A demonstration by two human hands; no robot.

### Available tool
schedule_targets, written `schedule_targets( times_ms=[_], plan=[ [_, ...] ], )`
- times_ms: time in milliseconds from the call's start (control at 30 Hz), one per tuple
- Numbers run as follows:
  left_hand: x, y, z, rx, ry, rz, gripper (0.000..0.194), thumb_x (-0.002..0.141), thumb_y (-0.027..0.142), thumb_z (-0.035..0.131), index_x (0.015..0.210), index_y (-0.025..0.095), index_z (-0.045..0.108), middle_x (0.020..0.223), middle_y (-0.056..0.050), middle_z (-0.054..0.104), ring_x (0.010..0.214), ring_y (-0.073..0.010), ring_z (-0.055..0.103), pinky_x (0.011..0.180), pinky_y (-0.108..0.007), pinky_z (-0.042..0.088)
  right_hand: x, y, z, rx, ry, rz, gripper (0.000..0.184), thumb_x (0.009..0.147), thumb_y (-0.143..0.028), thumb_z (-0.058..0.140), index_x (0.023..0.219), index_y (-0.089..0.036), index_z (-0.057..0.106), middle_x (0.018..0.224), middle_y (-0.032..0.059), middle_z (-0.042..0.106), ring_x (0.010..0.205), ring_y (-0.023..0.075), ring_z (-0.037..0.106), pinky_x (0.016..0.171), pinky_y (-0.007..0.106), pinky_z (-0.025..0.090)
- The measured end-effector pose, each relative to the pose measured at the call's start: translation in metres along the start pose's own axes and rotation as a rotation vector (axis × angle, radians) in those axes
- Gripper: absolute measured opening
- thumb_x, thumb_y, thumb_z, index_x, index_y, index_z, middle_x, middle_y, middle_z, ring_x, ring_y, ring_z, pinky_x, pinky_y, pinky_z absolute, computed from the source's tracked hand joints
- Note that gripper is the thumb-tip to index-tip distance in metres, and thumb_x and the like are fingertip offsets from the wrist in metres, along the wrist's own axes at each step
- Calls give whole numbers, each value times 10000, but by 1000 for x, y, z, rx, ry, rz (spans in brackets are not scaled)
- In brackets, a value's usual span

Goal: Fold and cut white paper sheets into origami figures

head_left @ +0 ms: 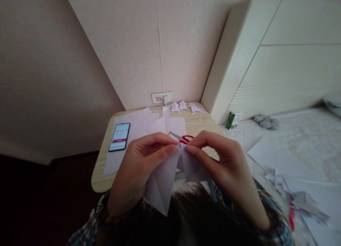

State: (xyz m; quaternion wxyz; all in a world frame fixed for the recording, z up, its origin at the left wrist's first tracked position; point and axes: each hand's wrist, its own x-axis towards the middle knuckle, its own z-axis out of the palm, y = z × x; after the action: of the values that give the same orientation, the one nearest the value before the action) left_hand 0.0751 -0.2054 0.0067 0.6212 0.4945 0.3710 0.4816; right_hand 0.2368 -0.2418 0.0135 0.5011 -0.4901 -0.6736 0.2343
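Both hands hold a partly folded piece of white paper [166, 178] close to the camera, above the near edge of a small wooden table [99, 178]. My left hand [135, 171] pinches the paper's upper left part between thumb and fingers. My right hand [226, 167] pinches the upper right part, its fingertips almost meeting the left ones. Red-handled scissors [183, 137] lie on the table just behind the fingertips, partly hidden by them.
A phone [119, 136] with a lit screen lies at the table's left on white paper sheets [149, 123]. Three folded paper figures [183, 106] stand at the table's back edge below a wall socket [161, 96]. A bed [293, 139] with loose sheets and scraps lies to the right.
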Motion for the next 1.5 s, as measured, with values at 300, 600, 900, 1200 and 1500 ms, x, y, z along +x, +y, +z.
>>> schedule_targets(
  times_ms=[300,600,900,1200,1500],
  plan=[
    [-1,3,0,-47,-39,-52,112,650,131,786,604,231,769,642,13,703,602,-106,607,574,-180,487,-2,-2,-2,-37,4,-41,175,863,-128,669,695,-164,632,658,-32,648,628,95,573,592,189,427],
    [-2,2,5,-83,33,-87,134,654,185,807,557,182,715,584,40,646,544,-67,541,517,-146,418,-3,-4,1,-33,-1,-48,182,882,-129,649,707,-168,617,670,-40,628,641,90,562,593,189,423],
    [-2,1,10,-60,69,-40,144,689,169,766,571,198,688,599,45,657,567,-83,563,521,-163,434,-3,-4,-2,-77,-2,-49,174,880,-116,647,715,-164,618,680,-25,638,653,100,575,605,200,433],
    [-4,-7,9,52,69,127,177,763,143,712,609,210,658,637,55,642,636,-103,582,588,-192,460,-1,-3,1,-60,-35,-26,177,869,-136,655,715,-213,614,687,-16,651,656,150,604,607,256,457],
    [-4,-6,10,233,49,232,144,783,147,721,673,239,709,694,65,657,700,-106,595,664,-200,461,0,2,4,-65,-43,-22,165,858,-152,678,699,-166,639,650,-31,641,626,119,582,598,222,434]
  ],
)
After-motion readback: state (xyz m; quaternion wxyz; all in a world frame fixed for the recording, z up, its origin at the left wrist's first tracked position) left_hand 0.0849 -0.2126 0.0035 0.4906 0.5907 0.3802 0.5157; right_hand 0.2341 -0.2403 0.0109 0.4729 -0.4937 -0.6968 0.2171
